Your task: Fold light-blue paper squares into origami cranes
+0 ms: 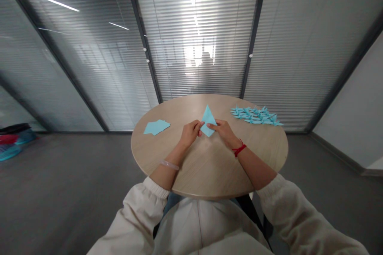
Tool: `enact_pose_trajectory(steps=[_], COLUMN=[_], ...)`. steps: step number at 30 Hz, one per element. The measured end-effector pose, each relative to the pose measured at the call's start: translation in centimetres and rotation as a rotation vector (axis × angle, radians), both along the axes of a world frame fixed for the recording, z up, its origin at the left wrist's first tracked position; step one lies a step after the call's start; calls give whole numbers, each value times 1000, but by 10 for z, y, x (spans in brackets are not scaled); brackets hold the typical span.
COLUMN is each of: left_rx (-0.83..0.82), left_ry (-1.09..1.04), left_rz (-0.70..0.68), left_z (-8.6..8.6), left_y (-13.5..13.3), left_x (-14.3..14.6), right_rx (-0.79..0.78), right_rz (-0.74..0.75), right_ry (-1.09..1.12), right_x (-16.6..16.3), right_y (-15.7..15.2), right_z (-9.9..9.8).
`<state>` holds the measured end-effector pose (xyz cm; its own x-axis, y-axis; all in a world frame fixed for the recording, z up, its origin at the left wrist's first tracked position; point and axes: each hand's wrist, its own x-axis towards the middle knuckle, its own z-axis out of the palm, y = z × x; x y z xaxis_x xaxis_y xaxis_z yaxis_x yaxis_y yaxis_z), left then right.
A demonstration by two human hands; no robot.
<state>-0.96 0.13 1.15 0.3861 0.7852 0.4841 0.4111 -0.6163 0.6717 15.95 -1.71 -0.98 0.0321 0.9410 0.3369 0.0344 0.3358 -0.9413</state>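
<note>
Taking the round tabletop as the dial, with six o'clock at the person's body, a white top [197, 223] fills the nearest stretch, its gathered left sleeve [128, 211] coming in from seven and right sleeve [302, 211] from five. The pale wood table [209, 179] begins just past the lap. A whitish bangle [170, 165] circles the left forearm, and a red cord bracelet [239, 149] circles the right wrist. Beyond these, a little to the twelve o'clock side of the centre, is the folded blue paper [208, 116], a slim kite shape with its long tip aimed at twelve and its shorter point at six. The left hand [190, 133] pinches its edge at nine o'clock between thumb and fingers. The right hand [225, 131] grips it from three, the thumb laid flat on the face; how the fingers behind the sheet are set, I cannot tell. Near ten o'clock lie flat blue sheets [156, 127], overlapping with their corners fanned. At two, a cluster of folded blue cranes [255, 116] sits packed close together, wings and points sticking out. Off the table at nine, dark-rimmed containers [26, 134] stand on the grey floor [77, 183]. Past twelve, slatted blinds [197, 75] hang between dark frames [253, 44], bright in the middle, and a white wall [353, 99] closes the side between two and three.
</note>
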Motion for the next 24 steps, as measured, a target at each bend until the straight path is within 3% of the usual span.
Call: enact_pose_trajectory(steps=[4,10,15,21,24], left_rx=[-54,58,-7,28,0], left_ry=[-31,59,-6,25,-28], left_rz=[-71,31,-17,56,16], left_z=[0,3,1,0,-1], left_y=[1,0,1,3,4], left_x=[-1,-3,-2,-3,-3], right_rx=[28,21,31,41,16], right_rz=[-39,-1,-25,-7,-8], right_ry=[-3,35,40,31,42], right_x=[1,1,1,0,0], right_y=[1,3,4,4,4], right_z=[-1,-3,-4,-4,-3])
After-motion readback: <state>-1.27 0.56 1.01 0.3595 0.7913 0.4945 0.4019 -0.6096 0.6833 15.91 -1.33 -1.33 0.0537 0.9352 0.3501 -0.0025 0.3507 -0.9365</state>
